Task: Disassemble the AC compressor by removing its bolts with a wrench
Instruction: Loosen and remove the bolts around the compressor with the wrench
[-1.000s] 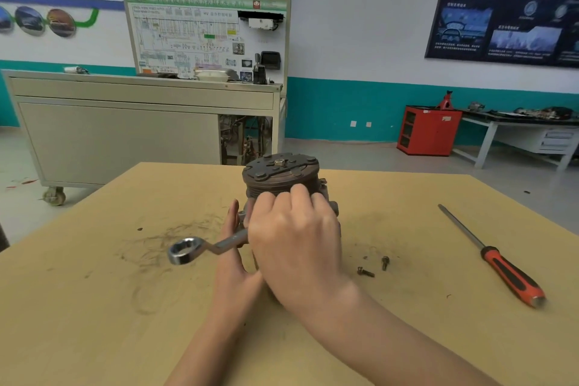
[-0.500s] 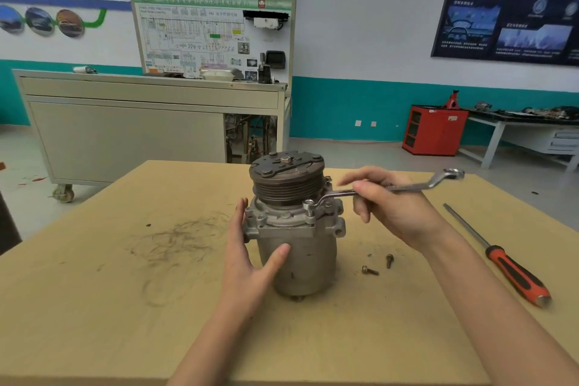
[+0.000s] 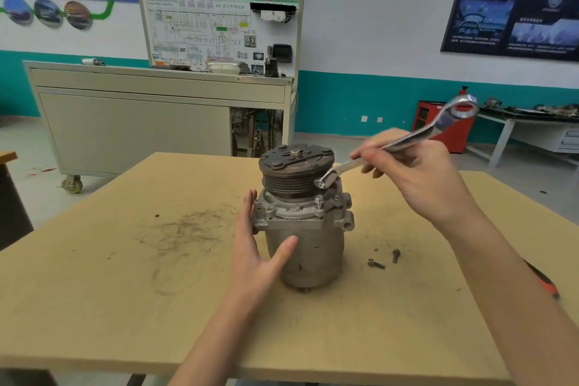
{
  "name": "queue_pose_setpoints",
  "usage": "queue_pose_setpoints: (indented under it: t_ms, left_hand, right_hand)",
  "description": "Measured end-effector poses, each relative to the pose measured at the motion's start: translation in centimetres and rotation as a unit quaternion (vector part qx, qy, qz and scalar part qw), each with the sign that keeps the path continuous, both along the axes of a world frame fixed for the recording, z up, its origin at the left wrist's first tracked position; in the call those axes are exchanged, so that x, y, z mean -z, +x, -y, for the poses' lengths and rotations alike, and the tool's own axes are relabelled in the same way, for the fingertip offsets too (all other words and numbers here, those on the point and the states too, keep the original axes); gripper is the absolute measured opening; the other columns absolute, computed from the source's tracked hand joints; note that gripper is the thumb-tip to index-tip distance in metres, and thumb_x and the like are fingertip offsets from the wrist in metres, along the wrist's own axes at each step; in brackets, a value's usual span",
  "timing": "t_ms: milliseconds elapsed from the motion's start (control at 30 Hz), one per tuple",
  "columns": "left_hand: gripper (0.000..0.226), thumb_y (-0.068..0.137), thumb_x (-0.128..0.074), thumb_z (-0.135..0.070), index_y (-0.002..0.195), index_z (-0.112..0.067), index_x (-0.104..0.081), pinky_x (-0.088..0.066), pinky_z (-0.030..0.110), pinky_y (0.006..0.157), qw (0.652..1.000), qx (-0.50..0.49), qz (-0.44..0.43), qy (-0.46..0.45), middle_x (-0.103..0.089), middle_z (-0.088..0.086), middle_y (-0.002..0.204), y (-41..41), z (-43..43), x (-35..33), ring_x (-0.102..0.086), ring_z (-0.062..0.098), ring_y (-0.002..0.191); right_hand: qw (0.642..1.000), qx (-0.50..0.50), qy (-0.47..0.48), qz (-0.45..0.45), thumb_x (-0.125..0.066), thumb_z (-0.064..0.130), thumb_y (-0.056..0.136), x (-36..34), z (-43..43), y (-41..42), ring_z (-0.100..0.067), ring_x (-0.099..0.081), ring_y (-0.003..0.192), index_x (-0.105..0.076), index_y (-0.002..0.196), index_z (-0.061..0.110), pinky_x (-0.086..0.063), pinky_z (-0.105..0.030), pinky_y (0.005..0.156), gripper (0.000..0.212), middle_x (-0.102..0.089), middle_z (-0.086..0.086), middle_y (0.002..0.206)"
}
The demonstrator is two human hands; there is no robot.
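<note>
The grey AC compressor [image 3: 305,247] stands upright on the wooden table [image 3: 125,307], its dark pulley on top. My left hand [image 3: 257,247] rests flat against its left side, fingers straight, thumb across the front. My right hand [image 3: 416,175] holds a silver ring wrench [image 3: 404,142] by the shaft, tilted up to the right. The wrench's lower end hovers just above a raised bolt [image 3: 319,202] on the compressor's front flange. Two loose bolts [image 3: 383,260] lie on the table to the right.
A red-handled screwdriver [image 3: 543,283] lies at the table's right, mostly hidden by my right forearm. Dark scratch marks [image 3: 188,229] cover the table's left half. A grey cabinet on wheels [image 3: 141,122] stands behind the table.
My right hand swung the wrench from the compressor's left round to its right, then lifted its ring end off the flange bolt and tilted it upward. My left hand stayed on the compressor.
</note>
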State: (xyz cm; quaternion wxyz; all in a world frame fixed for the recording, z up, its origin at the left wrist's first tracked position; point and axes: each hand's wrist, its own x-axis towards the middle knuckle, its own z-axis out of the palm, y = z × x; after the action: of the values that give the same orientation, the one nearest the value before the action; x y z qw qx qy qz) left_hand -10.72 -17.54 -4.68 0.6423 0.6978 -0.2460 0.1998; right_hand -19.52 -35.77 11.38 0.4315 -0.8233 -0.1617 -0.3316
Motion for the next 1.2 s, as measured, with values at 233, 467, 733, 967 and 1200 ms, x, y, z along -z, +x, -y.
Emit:
queue_pose_setpoints:
  t_ms: [233,467,733,967,1200]
  left_hand:
    - [0.096,0.069,-0.062,-0.065,0.15,-0.041,-0.017,-0.025,-0.001,0.103,1.0,-0.003,-0.007,0.005,-0.027,-0.025,0.152,0.0,0.1,0.2,-0.028,-0.016,0.135]
    - [0.079,0.072,-0.071,-0.047,0.139,-0.051,-0.03,-0.037,0.029,0.11,1.0,-0.018,-0.019,0.009,-0.043,-0.005,0.15,0.4,0.3,0.6,-0.043,0.006,0.135]
    - [0.09,0.074,-0.069,-0.054,0.15,-0.038,-0.024,-0.032,0.019,0.112,1.0,-0.008,-0.005,0.009,-0.034,-0.017,0.154,0.8,0.3,0.6,-0.034,0.0,0.141]
    - [0.089,0.069,-0.063,-0.064,0.143,-0.051,-0.015,-0.029,0.012,0.112,1.0,0.003,0.0,-0.005,-0.025,-0.03,0.151,0.1,0.0,0.2,-0.03,-0.005,0.14]
    - [0.092,0.069,-0.063,-0.064,0.146,-0.05,-0.014,-0.028,0.001,0.103,1.0,0.01,-0.005,-0.007,-0.023,-0.033,0.15,-0.1,0.0,0.1,-0.029,-0.015,0.135]
  right_hand:
    - [0.876,0.176,-0.428,0.135,-0.073,0.015,0.082,0.5,-5.8,-1.9,-0.027,-0.064,0.056,-0.068,0.084,0.004,-0.05,-0.028,0.049,0.012,-0.066,-0.01,0.071]
    - [0.835,0.251,-0.458,0.174,-0.057,0.0,0.073,2.2,-9.1,-2.4,-0.018,-0.056,0.048,-0.065,0.07,0.011,-0.037,-0.022,0.038,0.015,-0.057,-0.004,0.059]
    - [0.837,0.277,-0.394,0.26,-0.047,0.001,0.086,4.9,-8.9,-1.1,-0.016,-0.056,0.054,-0.066,0.072,0.01,-0.043,-0.023,0.049,0.025,-0.059,-0.003,0.065]
    - [0.967,-0.097,0.233,0.038,-0.039,0.011,0.097,6.1,-1.2,1.0,-0.022,-0.071,0.08,-0.062,0.082,0.007,-0.056,-0.026,0.073,0.028,-0.072,-0.006,0.086]
    - [0.86,-0.211,0.445,-0.132,-0.032,0.017,0.101,4.5,0.8,3.3,-0.025,-0.072,0.075,-0.055,0.083,0.004,-0.057,-0.025,0.063,0.033,-0.072,-0.021,0.089]
